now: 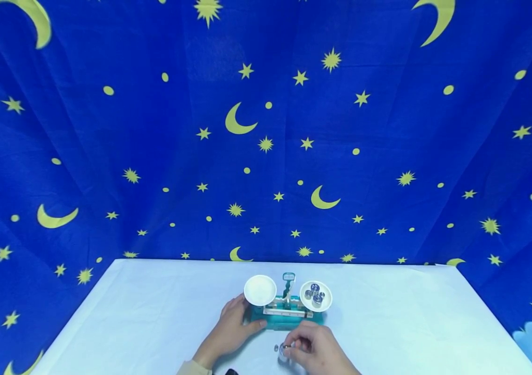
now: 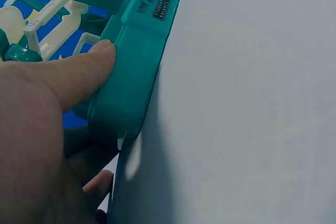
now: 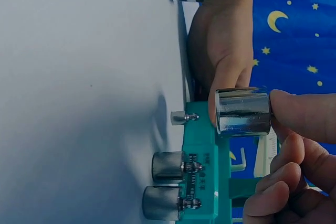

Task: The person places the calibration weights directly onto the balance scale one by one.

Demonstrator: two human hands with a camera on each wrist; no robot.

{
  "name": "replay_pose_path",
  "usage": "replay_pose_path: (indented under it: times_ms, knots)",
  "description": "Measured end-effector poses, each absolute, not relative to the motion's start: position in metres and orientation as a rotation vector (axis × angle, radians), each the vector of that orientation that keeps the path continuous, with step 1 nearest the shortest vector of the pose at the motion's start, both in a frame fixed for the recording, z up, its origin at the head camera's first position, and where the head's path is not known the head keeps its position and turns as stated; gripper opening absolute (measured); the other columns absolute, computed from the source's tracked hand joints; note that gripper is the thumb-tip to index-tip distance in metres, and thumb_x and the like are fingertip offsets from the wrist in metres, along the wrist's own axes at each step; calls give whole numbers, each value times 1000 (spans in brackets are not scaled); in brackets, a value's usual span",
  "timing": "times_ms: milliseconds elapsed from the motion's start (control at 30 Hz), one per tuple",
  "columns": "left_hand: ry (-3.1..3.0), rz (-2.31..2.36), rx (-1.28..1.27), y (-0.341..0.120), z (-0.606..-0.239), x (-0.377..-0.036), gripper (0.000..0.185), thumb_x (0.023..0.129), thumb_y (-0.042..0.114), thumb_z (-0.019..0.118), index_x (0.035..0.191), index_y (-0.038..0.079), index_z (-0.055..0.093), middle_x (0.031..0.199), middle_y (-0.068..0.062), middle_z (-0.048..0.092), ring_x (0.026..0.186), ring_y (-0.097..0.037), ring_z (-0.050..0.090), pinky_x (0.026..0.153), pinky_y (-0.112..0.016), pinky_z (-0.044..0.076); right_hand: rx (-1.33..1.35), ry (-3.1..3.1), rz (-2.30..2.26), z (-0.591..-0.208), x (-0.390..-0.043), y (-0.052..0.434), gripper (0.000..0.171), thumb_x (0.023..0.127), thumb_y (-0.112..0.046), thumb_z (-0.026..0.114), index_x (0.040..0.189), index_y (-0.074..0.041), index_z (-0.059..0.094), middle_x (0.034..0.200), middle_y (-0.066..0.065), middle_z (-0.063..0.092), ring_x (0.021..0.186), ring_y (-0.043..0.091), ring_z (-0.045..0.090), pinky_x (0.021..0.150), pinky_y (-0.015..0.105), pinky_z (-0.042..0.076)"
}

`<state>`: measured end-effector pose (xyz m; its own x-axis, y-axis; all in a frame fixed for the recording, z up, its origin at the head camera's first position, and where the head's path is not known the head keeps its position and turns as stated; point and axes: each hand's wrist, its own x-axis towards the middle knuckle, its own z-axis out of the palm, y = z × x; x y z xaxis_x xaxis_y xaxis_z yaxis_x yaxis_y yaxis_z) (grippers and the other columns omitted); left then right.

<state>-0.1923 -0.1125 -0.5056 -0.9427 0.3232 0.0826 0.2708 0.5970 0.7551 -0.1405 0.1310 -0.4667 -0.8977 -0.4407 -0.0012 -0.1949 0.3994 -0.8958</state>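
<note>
Two hands work at a small teal plastic beam balance (image 1: 283, 315) that stands on the pale blue table (image 1: 153, 312) near its front edge. By the look of it, the step in hand is loading weights: the right hand (image 1: 315, 350) pinches a shiny steel cylinder weight (image 3: 242, 112) between thumb and fingertips (image 3: 299, 115) and lifts it clear of the table, just in front of the balance's base. The left hand (image 1: 230, 329) grips the left end of that base, thumb (image 2: 79, 74) pressed flat on its top edge and the other fingers curled under the side, so the balance is held steady.

The round white right pan (image 1: 315, 297) already carries several small steel weights (image 1: 315, 294); the round white left pan (image 1: 260, 289) shows nothing in it. I judge that the next move calls for carrying the held weight up and over the base to a pan and setting it down gently, without knocking the beam or the teal pointer post (image 1: 288, 284).

In the right wrist view, two more steel cylinders (image 3: 167, 183) and a thin little steel weight (image 3: 179, 117) sit against the base's front edge, close under the raised hand, and could be brushed aside. A blue cloth with yellow moons and stars (image 1: 266, 130) hangs behind the table.
</note>
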Motion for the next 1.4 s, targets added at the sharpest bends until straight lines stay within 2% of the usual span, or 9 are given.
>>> replay_pose_path:
  times_ms: [867,1400]
  knots:
    - [2734,1265,499,-112,-510,-193,82,90,48,71,148,-4,43,151,-24,45,143,-43,35,117,-68,14,-561,2464,-1503,-441,-137,133,8,91,-24,75,95,-18,75,83,-6,56,75,5,51,60,21,46]
    - [2746,1297,505,-112,-505,-192,81,91,44,72,147,-7,44,149,-27,45,143,-45,35,117,-68,13,-637,2615,-1529,-428,-140,127,5,91,-26,76,91,-21,74,79,-7,55,71,4,51,59,22,48]
